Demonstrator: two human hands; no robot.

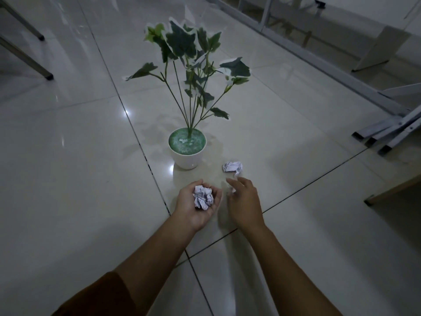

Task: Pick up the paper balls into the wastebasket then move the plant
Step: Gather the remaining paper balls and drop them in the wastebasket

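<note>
A crumpled paper ball rests in the upturned palm of my left hand, whose fingers cup it loosely. My right hand hovers palm down beside it, fingers spread; a small white scrap shows under its fingertips, too blurred to tell whether it is held. A second paper ball lies on the floor just beyond those fingertips. The plant, with green and white leaves, stands in a white pot right behind both hands. No wastebasket is in view.
Glossy pale floor tiles with dark joints. Two dark chair or table legs stand at the far left. A white metal frame with black-capped feet runs along the right, and a wooden furniture foot sits at the right edge.
</note>
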